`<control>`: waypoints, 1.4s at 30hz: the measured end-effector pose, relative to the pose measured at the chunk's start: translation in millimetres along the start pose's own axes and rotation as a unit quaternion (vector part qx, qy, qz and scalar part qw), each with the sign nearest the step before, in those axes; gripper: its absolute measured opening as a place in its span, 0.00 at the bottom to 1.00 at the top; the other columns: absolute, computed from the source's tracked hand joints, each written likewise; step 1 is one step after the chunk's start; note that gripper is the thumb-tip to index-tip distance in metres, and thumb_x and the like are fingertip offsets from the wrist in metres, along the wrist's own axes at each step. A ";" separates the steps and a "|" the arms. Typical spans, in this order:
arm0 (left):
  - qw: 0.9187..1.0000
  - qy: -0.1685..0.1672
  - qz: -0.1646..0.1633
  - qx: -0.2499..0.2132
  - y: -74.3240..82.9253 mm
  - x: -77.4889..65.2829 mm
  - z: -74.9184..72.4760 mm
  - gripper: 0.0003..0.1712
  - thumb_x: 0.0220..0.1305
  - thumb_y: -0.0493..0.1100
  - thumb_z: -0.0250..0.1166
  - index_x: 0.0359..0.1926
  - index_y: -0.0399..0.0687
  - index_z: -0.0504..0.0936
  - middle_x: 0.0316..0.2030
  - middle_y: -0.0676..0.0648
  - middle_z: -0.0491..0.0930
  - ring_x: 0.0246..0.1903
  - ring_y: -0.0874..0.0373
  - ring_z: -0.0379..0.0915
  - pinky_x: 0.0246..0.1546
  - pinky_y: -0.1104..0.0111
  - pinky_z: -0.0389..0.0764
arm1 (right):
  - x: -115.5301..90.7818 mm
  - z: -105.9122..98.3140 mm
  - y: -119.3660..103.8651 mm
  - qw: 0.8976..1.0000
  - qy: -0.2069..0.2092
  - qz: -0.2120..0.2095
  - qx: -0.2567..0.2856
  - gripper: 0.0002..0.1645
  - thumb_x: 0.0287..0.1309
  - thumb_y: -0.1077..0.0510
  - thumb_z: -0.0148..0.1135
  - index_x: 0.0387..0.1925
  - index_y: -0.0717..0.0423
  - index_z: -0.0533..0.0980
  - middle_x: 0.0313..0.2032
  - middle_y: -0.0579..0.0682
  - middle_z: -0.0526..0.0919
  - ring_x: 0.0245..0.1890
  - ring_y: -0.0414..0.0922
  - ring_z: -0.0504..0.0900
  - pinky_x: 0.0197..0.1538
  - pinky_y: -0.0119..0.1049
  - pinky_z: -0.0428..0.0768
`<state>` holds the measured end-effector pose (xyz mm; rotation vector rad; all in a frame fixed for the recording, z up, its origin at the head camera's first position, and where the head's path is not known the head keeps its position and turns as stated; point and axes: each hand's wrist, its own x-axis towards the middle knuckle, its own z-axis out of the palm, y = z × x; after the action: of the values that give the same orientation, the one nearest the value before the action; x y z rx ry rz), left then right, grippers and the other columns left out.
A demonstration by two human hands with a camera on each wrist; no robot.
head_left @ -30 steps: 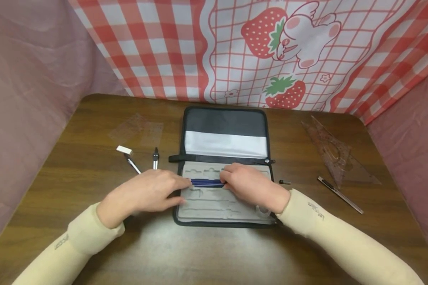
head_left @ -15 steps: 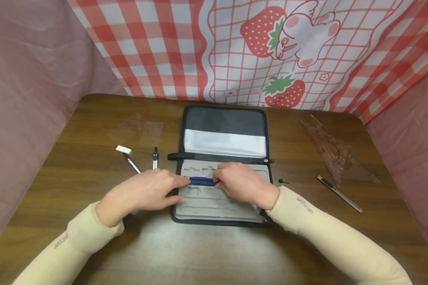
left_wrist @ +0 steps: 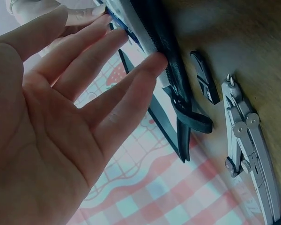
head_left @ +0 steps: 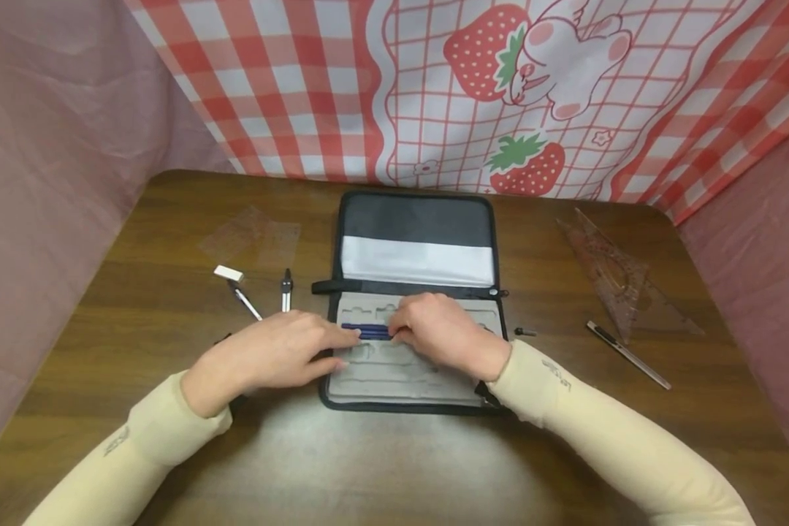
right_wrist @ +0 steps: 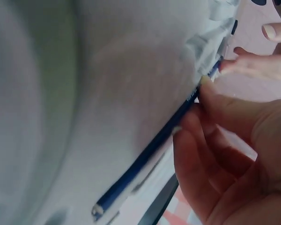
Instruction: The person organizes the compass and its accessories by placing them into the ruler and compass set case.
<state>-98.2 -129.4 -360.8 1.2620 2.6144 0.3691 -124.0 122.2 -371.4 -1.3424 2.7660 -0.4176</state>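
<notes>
Dark blue pencils (head_left: 371, 331) lie along a slot in the grey tray (head_left: 394, 387) of an unzipped black case. My right hand (head_left: 437, 329) pinches the pencils between thumb and fingers; the right wrist view shows one blue pencil (right_wrist: 147, 152) running out past the fingertips, its far end over the tray. My left hand (head_left: 279, 351) reaches in from the left with fairly straight fingers, the index fingertip on the pencils' left end. In the left wrist view the left hand's palm (left_wrist: 56, 122) faces the camera. The right hand hides the pencils' right part in the head view.
The case lid (head_left: 417, 226) lies opened back. On the left are a white eraser (head_left: 228, 273), a compass (head_left: 286, 290), a slim pen-like tool (head_left: 245, 299) and clear plastic rulers (head_left: 279, 241). Clear set squares (head_left: 614, 281) and a utility knife (head_left: 627, 354) lie right, near a small dark piece (head_left: 524, 332).
My right hand has moved left along the tray, and the pencils now lie closer together and more level in the slot. The left hand stays almost in place at their end.
</notes>
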 end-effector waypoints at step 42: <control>0.999 0.022 0.010 0.039 9.1 -2.9 3.7 0.26 0.61 0.57 0.58 0.57 0.53 0.76 0.56 0.53 0.73 0.50 0.59 0.72 0.47 0.61 0.73 | -76.1 8.0 2.4 0.995 0.049 0.028 -0.078 0.20 0.60 0.47 0.54 0.46 0.53 0.79 0.40 0.45 0.72 0.39 0.41 0.67 0.38 0.35 0.72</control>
<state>-88.7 -125.7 -361.3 1.3204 2.6782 0.3049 -77.0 180.9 -385.9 -1.3034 2.9642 -0.2771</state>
